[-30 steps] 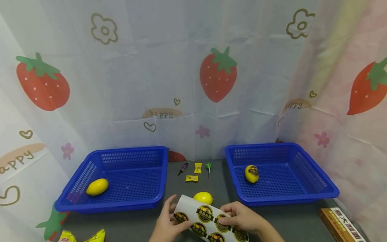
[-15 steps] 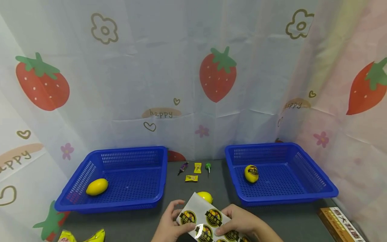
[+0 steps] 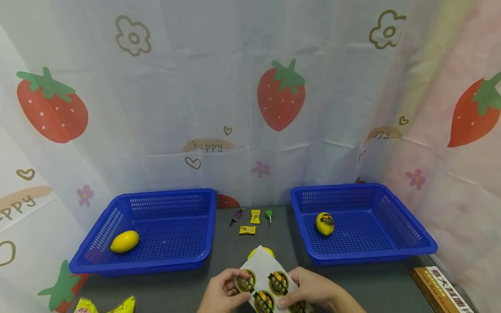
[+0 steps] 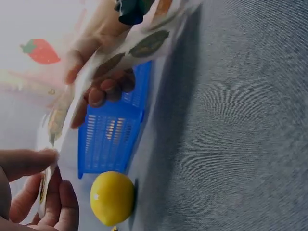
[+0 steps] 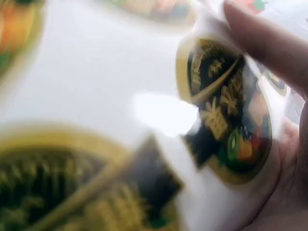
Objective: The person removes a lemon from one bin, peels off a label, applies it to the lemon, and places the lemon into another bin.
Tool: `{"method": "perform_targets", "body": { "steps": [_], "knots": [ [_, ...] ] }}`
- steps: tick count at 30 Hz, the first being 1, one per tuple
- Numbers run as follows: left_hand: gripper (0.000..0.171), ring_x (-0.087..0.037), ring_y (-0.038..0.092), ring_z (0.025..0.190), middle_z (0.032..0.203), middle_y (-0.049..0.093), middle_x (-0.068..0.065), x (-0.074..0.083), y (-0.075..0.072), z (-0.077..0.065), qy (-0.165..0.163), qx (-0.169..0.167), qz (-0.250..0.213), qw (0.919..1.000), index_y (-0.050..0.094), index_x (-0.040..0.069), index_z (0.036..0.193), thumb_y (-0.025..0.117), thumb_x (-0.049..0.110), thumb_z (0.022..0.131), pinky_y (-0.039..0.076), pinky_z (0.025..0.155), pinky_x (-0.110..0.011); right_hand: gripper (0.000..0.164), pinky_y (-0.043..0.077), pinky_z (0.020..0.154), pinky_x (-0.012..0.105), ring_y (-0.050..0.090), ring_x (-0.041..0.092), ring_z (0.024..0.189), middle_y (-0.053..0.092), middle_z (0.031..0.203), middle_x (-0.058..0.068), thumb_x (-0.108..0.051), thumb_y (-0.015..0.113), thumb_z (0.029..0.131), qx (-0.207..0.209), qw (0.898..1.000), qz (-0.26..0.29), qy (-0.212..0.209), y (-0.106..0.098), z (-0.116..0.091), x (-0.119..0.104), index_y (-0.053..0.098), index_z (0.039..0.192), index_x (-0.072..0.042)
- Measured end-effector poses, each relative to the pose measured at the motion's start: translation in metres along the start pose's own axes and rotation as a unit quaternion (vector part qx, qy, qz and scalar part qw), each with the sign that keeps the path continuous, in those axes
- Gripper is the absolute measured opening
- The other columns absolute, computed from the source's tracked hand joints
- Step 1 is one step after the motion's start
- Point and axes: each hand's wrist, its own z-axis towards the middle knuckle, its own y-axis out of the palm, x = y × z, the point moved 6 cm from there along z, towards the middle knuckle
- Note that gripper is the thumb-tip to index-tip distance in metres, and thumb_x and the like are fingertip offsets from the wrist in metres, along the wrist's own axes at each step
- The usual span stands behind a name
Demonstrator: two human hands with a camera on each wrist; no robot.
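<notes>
A white sheet of round black-and-gold stickers [image 3: 263, 266] is held up between both hands at the near middle of the table. My left hand [image 3: 225, 290] pinches its left edge between thumb and fingers, as the left wrist view also shows. On the right side, my right hand [image 3: 315, 290] grips the sheet with its thumb on the printed face. Just beyond the sheet a plain yellow lemon [image 4: 112, 198] lies on the table, mostly hidden in the head view. Stickers [image 5: 226, 110] fill the right wrist view, partly blurred, beside the right thumb.
A blue basket [image 3: 172, 262] at left holds a plain lemon [image 3: 125, 241]. Another blue basket [image 3: 375, 255] at right holds a lemon with a sticker [image 3: 325, 224]. Between them lie several wrapped candies [image 3: 247, 230]. A brown box [image 3: 440, 289] and yellow packets [image 3: 122, 305] sit near the front.
The sheet has turned, its top corner moving right to stand more upright and cover more of the lemon. My left hand has shifted slightly right and down.
</notes>
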Motion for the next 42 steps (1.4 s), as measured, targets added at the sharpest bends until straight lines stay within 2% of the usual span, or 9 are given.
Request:
{"method": "perform_targets", "body": {
  "steps": [4, 8, 13, 18, 24, 28, 32, 37, 42],
  "knots": [
    [0.047, -0.011, 0.064, 0.101, 0.125, 0.05, -0.022, 0.005, 0.002, 0.001, 0.024, -0.008, 0.04, 0.9989, 0.062, -0.003, 0.125, 0.081, 0.013, 0.085, 0.058, 0.084, -0.024, 0.023, 0.059, 0.073, 0.024, 0.071, 0.009, 0.083, 0.076, 0.094, -0.001, -0.014, 0.073, 0.093, 0.01, 0.999, 0.033, 0.0, 0.003, 0.002, -0.004, 0.072, 0.109, 0.002],
    [0.043, -0.013, 0.06, 0.105, 0.13, 0.046, -0.019, 0.009, 0.003, 0.001, 0.034, 0.008, 0.1, 0.9944, 0.067, 0.005, 0.121, 0.083, 0.022, 0.084, 0.058, 0.084, -0.025, 0.017, 0.059, 0.071, 0.024, 0.072, 0.01, 0.081, 0.077, 0.093, 0.0, -0.011, 0.072, 0.093, 0.026, 0.999, 0.046, -0.007, 0.005, 0.004, -0.004, 0.074, 0.107, -0.001],
    [0.032, -0.005, 0.067, 0.089, 0.133, 0.053, -0.016, 0.014, 0.003, -0.002, 0.089, 0.053, 0.166, 0.9807, 0.077, 0.014, 0.11, 0.083, 0.031, 0.083, 0.06, 0.074, -0.027, 0.018, 0.059, 0.069, 0.023, 0.073, 0.01, 0.078, 0.077, 0.091, 0.001, -0.009, 0.069, 0.094, 0.039, 0.997, 0.059, -0.025, 0.005, 0.005, -0.004, 0.073, 0.107, 0.003],
    [0.026, -0.004, 0.068, 0.081, 0.116, 0.068, -0.01, 0.017, 0.005, -0.006, 0.125, 0.078, 0.155, 0.9768, 0.08, 0.014, 0.104, 0.084, 0.027, 0.082, 0.061, 0.068, -0.028, 0.033, 0.06, 0.069, 0.023, 0.073, 0.01, 0.078, 0.077, 0.092, 0.001, -0.007, 0.069, 0.094, 0.035, 0.997, 0.061, -0.039, 0.007, 0.005, -0.007, 0.063, 0.112, 0.02],
    [0.021, -0.006, 0.068, 0.095, 0.109, 0.072, -0.01, 0.013, 0.007, -0.006, 0.055, 0.054, 0.091, 0.9929, 0.081, 0.011, 0.103, 0.08, 0.025, 0.088, 0.061, 0.078, -0.027, 0.02, 0.059, 0.068, 0.021, 0.072, 0.008, 0.076, 0.077, 0.091, 0.0, -0.007, 0.069, 0.094, 0.027, 0.997, 0.057, -0.034, 0.008, 0.005, -0.01, 0.071, 0.108, 0.007],
    [0.023, -0.006, 0.068, 0.097, 0.113, 0.071, -0.015, 0.008, 0.007, -0.006, 0.01, 0.026, 0.056, 0.998, 0.08, 0.006, 0.105, 0.075, 0.025, 0.092, 0.059, 0.081, -0.023, 0.027, 0.059, 0.067, 0.021, 0.072, 0.008, 0.077, 0.077, 0.091, 0.0, -0.007, 0.069, 0.093, 0.018, 0.998, 0.054, -0.031, 0.008, 0.005, -0.01, 0.068, 0.11, 0.014],
    [0.024, -0.007, 0.069, 0.097, 0.113, 0.071, -0.018, 0.003, 0.005, -0.005, -0.006, 0.019, 0.043, 0.9989, 0.08, 0.003, 0.103, 0.073, 0.024, 0.093, 0.058, 0.081, -0.022, 0.035, 0.059, 0.067, 0.02, 0.072, 0.008, 0.077, 0.077, 0.09, -0.001, -0.007, 0.07, 0.093, 0.011, 0.998, 0.051, -0.028, 0.009, 0.006, -0.01, 0.062, 0.113, 0.021],
    [0.026, -0.008, 0.07, 0.094, 0.109, 0.074, -0.017, -0.004, 0.001, -0.004, -0.028, 0.039, 0.023, 0.9986, 0.08, -0.002, 0.1, 0.073, 0.023, 0.093, 0.058, 0.082, -0.023, 0.038, 0.058, 0.067, 0.02, 0.071, 0.007, 0.076, 0.076, 0.09, -0.002, -0.007, 0.071, 0.093, 0.01, 0.999, 0.04, -0.018, 0.007, 0.01, -0.008, 0.06, 0.113, 0.022],
    [0.027, -0.013, 0.07, 0.094, 0.107, 0.075, -0.017, -0.007, -0.007, -0.006, -0.044, 0.095, 0.042, 0.9936, 0.08, -0.001, 0.096, 0.075, 0.025, 0.091, 0.058, 0.08, -0.026, 0.042, 0.058, 0.068, 0.02, 0.07, 0.006, 0.078, 0.075, 0.09, -0.003, -0.009, 0.072, 0.092, 0.006, 1.0, 0.01, -0.011, 0.006, 0.013, -0.006, 0.058, 0.114, 0.024]
  ]
}}
